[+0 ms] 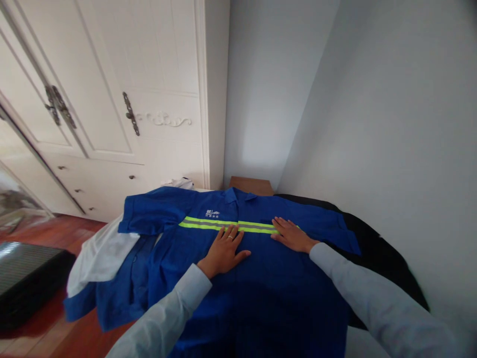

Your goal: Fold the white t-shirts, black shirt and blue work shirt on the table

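A blue short-sleeved work shirt (257,278) lies spread out with its collar away from me. A yellow-green and grey reflective stripe (201,224) crosses its chest, below a small white print. My left hand (224,251) rests flat on the front just under the stripe, fingers apart, a ring on one finger. Flat on the other side of the chest is my right hand (292,234), its fingertips over the stripe. Neither hand grips the cloth. What supports the shirt is mostly hidden beneath it.
White cloth (106,253) and more blue clothing (122,288) hang at the left. Black material (387,268) lies along the right wall. A white wardrobe (167,64) stands behind, a brown wooden piece (251,185) in the corner. A black case (30,283) sits on the reddish wooden floor (87,231).
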A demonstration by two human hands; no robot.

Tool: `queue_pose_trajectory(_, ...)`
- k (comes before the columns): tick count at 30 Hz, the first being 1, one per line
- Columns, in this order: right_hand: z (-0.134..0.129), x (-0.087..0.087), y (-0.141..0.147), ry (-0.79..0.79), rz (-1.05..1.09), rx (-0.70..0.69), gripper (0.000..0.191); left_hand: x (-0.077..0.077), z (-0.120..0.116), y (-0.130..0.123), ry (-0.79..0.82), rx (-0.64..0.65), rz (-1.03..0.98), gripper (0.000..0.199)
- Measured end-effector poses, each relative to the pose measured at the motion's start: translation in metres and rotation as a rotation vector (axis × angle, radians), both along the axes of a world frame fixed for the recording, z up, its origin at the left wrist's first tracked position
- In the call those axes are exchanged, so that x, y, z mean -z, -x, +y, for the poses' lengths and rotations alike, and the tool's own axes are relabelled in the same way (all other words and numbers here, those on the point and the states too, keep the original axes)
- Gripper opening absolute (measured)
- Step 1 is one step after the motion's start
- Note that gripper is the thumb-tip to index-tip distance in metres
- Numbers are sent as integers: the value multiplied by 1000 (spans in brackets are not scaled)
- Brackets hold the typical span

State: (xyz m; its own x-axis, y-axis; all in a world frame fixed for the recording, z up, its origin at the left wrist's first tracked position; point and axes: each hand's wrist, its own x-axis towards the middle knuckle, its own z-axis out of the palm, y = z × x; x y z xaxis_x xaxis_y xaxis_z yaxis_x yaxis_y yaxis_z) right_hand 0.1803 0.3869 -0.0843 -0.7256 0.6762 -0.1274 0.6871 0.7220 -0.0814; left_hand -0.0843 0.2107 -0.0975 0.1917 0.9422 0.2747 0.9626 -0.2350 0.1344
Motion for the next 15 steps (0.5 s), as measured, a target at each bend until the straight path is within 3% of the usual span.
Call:
queue_pose_trajectory(5,16,-1,-21,4,-72,58,91,-2,-4,-2,-13,-16,36,77)
queue_pose_trajectory(11,3,1,-11,-84,-42,59,88,1,-1,-1,-26,9,75,75)
queue_pose_trajectory(15,-4,0,-29,-85,0,25,88,2,-1,-1,-40,15,76,73)
